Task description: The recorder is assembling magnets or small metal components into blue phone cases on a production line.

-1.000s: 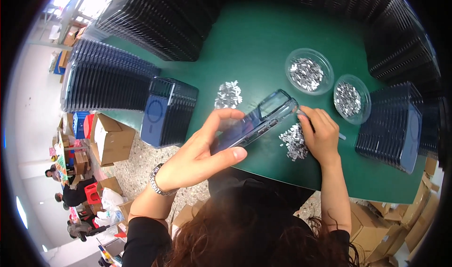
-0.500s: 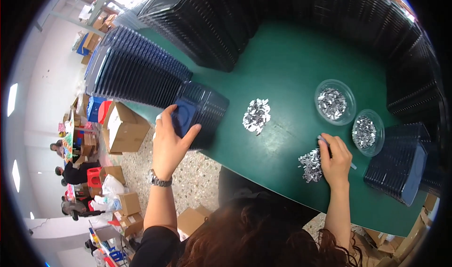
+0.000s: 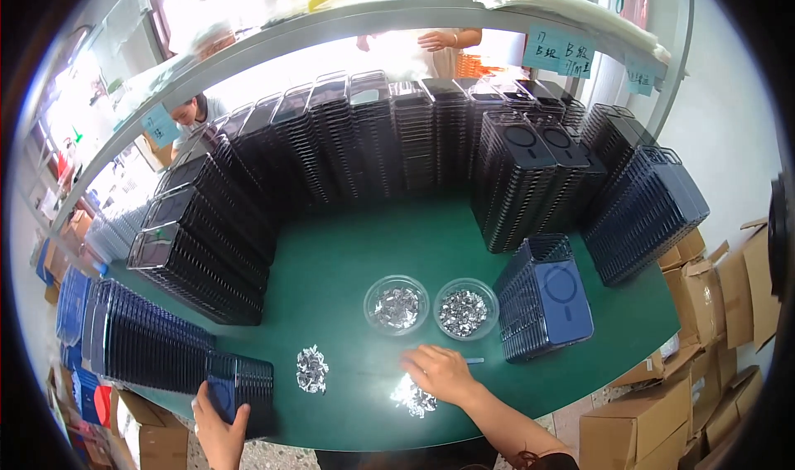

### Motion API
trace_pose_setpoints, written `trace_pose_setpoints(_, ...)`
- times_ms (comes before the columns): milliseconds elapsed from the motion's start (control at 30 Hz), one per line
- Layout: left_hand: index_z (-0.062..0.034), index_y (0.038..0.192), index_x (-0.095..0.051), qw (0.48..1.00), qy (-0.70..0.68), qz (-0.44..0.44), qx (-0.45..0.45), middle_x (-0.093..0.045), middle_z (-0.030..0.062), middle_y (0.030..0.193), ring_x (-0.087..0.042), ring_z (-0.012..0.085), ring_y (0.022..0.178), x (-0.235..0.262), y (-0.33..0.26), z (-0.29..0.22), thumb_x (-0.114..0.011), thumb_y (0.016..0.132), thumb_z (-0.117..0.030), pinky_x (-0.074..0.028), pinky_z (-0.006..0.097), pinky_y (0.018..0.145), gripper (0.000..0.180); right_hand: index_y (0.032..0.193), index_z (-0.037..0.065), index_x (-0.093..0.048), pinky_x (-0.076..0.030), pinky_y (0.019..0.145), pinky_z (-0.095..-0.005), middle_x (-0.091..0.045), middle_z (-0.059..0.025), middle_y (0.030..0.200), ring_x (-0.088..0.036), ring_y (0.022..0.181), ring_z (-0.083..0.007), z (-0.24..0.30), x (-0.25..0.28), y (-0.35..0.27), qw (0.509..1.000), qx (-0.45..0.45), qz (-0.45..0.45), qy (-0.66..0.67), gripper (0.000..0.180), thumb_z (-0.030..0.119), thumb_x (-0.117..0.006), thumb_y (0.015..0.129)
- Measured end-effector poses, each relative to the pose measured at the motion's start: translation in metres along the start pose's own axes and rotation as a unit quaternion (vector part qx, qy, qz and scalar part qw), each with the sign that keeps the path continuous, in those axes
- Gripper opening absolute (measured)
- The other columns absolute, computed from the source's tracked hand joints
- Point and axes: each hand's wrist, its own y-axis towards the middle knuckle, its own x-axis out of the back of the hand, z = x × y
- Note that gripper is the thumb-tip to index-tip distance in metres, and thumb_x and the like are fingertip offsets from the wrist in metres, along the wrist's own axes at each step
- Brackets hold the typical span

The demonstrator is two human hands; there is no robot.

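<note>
At the near left of the green table (image 3: 331, 246), my left hand (image 3: 217, 433) grips the dark blue top phone case (image 3: 222, 394) of a short stack, thumb on one edge and fingers on the other. My right hand (image 3: 440, 374) is curled just above a loose heap of small silvery-white pieces (image 3: 411, 397). Out of its right side sticks the end of a slim light-blue tool (image 3: 474, 360); the rest is hidden in my fingers. A second heap of such pieces (image 3: 312, 370) lies between my hands. Beyond my right hand sit two round clear dishes of small pieces, one left (image 3: 396, 281) and one right (image 3: 466, 284).
Tall stacks of dark phone cases (image 3: 331, 139) line the table's far edge. A blue-topped stack (image 3: 563, 296) leans at the right, another stack (image 3: 149, 333) at the left. Overhead runs a shelf rail (image 3: 373, 14). Cardboard boxes (image 3: 638, 424) stand at the right. Co-workers are behind the stacks.
My view has tilted up, bringing the far stacks, shelf and co-workers into sight. My left hand stays on the phone case; my right hand remains curled beside the heap with the slim tool.
</note>
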Motion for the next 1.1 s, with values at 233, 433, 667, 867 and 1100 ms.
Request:
trace_pose_setpoints(233,-0.0137,0.168,-0.027,0.991,0.022,0.099,0.085,-0.047,0.0311,0.156,-0.048,0.0516,0.139,0.030,-0.006,-0.025,-0.080,0.088,-0.054,-0.040,0.057,0.115,0.104,0.109,0.014,-0.077,-0.058,0.077,-0.0432,-0.075,-0.0049,0.103,-0.073,0.092,-0.0301,-0.008,-0.010,-0.005,0.999,0.002,0.024,-0.042,0.022,0.033,-0.067,0.100)
trace_pose_setpoints(433,-0.0014,0.156,-0.046,0.982,0.017,-0.135,-0.133,-0.046,0.0277,0.156,-0.046,0.0476,0.141,0.033,-0.024,-0.066,-0.081,0.093,-0.027,-0.040,0.054,0.117,0.077,0.113,0.015,-0.077,-0.056,0.087,-0.0472,-0.074,-0.0069,0.108,-0.071,0.103,-0.0314,-0.001,-0.005,-0.004,0.994,-0.060,0.090,-0.023,0.030,0.039,-0.059,0.104)
trace_pose_setpoints(667,-0.0035,0.154,-0.048,0.966,-0.116,0.127,-0.193,-0.037,0.0236,0.166,-0.033,0.0459,0.153,-0.086,-0.078,-0.073,-0.075,0.095,-0.025,-0.026,0.056,0.127,0.068,0.115,0.014,-0.074,-0.055,0.090,-0.0483,-0.072,-0.0101,0.111,-0.070,0.107,-0.0338,0.002,0.001,0.003,0.991,-0.072,0.114,-0.001,0.033,0.039,-0.055,0.106)
trace_pose_setpoints(867,-0.0049,0.151,-0.053,0.952,-0.088,0.015,-0.291,-0.042,0.0208,0.164,-0.033,0.0437,0.155,-0.125,-0.077,-0.052,-0.070,0.095,-0.030,-0.022,0.057,0.127,0.063,0.113,0.013,-0.075,-0.055,0.088,-0.0480,-0.073,-0.0091,0.108,-0.071,0.103,-0.0333,0.000,-0.002,0.005,0.993,-0.051,0.102,-0.001,0.030,0.037,-0.058,0.105)
trace_pose_setpoints(1100,-0.0052,0.142,-0.062,0.939,-0.107,0.036,-0.324,-0.054,0.0194,0.155,-0.045,0.0430,0.146,-0.139,-0.081,-0.041,-0.066,0.099,-0.028,-0.028,0.057,0.124,0.049,0.112,0.011,-0.074,-0.054,0.091,-0.0497,-0.072,-0.0130,0.111,-0.070,0.107,-0.0364,-0.001,0.000,-0.001,0.992,-0.061,0.113,0.014,0.032,0.037,-0.056,0.106)
